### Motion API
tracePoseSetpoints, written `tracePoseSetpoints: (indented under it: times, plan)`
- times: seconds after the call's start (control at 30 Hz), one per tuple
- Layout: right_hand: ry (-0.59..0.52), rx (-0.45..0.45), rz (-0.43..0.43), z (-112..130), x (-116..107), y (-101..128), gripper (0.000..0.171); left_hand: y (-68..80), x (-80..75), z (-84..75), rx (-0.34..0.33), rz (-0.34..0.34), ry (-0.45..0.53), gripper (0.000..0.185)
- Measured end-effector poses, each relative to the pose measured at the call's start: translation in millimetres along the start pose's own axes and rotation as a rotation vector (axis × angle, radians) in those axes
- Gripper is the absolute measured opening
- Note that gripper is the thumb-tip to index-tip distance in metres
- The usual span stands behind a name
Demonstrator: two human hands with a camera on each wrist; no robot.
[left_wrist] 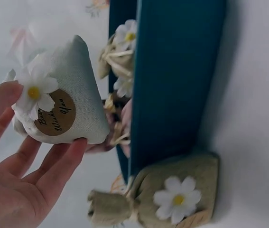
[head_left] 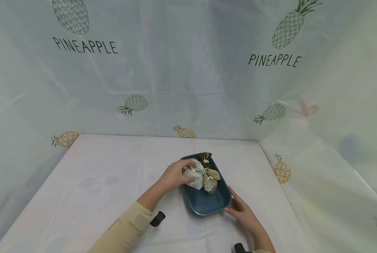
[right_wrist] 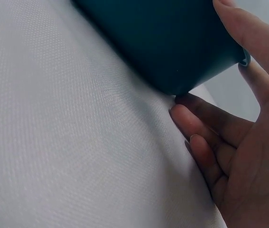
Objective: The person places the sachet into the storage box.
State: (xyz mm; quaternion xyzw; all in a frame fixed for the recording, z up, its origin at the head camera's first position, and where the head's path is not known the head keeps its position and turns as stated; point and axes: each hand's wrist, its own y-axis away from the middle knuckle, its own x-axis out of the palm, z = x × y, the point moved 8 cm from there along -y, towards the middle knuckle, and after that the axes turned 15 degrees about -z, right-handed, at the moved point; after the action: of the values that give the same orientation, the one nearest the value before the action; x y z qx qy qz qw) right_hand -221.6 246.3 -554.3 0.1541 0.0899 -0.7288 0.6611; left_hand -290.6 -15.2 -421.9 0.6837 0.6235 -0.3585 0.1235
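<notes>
My left hand (head_left: 176, 174) pinches a small white cloth sachet (left_wrist: 79, 107) with a white fabric flower and a round brown label. In the left wrist view it is held above the rim of a dark blue tray (head_left: 204, 205). A beige drawstring sachet (head_left: 211, 182) with a flower lies inside the tray, beside the white one in the head view. At the tray's near right corner, my right hand (head_left: 243, 212) grips the side, thumb on the wall and fingers round the corner and low by the base (right_wrist: 177, 88).
A dark brown pouch (head_left: 204, 155) with a yellowish cord lies at the tray's far end. Against the tray's outer wall stands another beige sachet (left_wrist: 179, 190) with a flower, hidden in the head view. White cloth covers the table (head_left: 119, 161); a pineapple-print curtain (head_left: 188, 70) hangs behind.
</notes>
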Motion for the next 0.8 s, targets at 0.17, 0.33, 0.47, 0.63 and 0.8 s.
tracePoseSetpoints:
  times: [0.17,0.33,0.47,0.63,0.8]
  plan:
    - [0.003,-0.024,0.010,2.5,0.1,-0.1,0.082,-0.8,16.6,-4.2,0.049,0.045,-0.011,0.040]
    - [-0.006,-0.035,0.019,3.1,1.3,-0.5,0.082,-1.0,30.4,-0.7,0.045,0.091,-0.026,0.039]
    - [-0.021,-0.034,0.033,3.5,2.7,-0.3,0.082,-1.4,38.8,5.1,0.055,0.117,-0.090,0.040]
    - [-0.024,-0.013,0.036,2.2,1.3,1.2,0.082,-1.7,48.5,8.0,0.099,0.147,-0.152,0.039]
    - [-0.018,-0.001,0.024,1.9,0.3,1.8,0.082,-0.7,53.9,8.5,0.148,0.140,-0.199,0.038]
